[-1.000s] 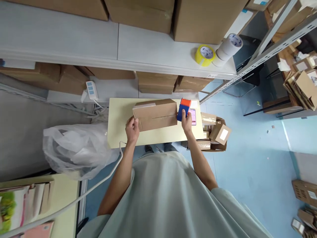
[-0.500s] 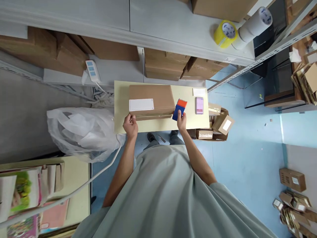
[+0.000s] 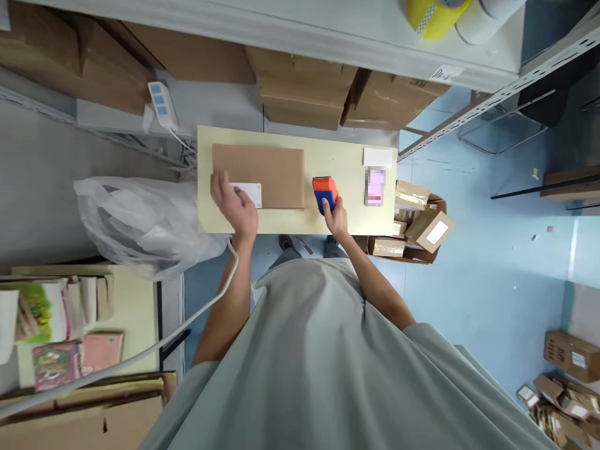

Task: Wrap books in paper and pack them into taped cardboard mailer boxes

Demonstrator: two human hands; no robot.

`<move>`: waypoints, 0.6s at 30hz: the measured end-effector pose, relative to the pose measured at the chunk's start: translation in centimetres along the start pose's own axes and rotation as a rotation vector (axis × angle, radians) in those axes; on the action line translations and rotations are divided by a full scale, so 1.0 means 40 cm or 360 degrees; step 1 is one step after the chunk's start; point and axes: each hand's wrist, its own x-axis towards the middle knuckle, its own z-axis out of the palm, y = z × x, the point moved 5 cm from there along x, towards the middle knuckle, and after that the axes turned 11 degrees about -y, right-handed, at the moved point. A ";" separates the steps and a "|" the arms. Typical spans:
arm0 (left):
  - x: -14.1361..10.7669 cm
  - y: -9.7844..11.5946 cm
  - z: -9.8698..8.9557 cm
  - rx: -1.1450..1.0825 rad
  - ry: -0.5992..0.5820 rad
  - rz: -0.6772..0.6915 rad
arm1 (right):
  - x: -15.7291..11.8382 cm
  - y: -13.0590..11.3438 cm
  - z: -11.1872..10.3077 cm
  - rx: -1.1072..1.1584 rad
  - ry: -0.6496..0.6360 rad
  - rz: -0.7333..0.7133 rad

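A closed brown cardboard box point(image 3: 281, 175) lies on the pale yellow table point(image 3: 328, 147), with a white label point(image 3: 250, 192) on its front left part. My left hand point(image 3: 234, 203) is over the left end of the box, fingers apart and holding nothing, and it hides part of the label. Just right of the box, my right hand point(image 3: 336, 217) grips a blue and orange tool point(image 3: 324, 192), its orange end pointing away from me. Farther right on the table are a phone point(image 3: 374, 186) and a white paper point(image 3: 377, 157).
Behind the table stands a grey shelf point(image 3: 328, 37) with cartons and yellow tape point(image 3: 434, 17). A power strip point(image 3: 163, 105) hangs at the left, above a clear plastic bag point(image 3: 150, 219). An open carton of boxes point(image 3: 434, 231) stands right. A white cable point(image 3: 187, 322) crosses the lower left.
The box now lies flatter and farther left. My left hand has come off its front edge and moved over its left end. My right hand has shifted left with the tool, which is turned more upright.
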 end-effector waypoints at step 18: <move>0.118 0.212 0.326 0.0412 -0.0640 0.0485 | -0.006 0.085 -0.068 -0.1259 -0.0752 -0.0917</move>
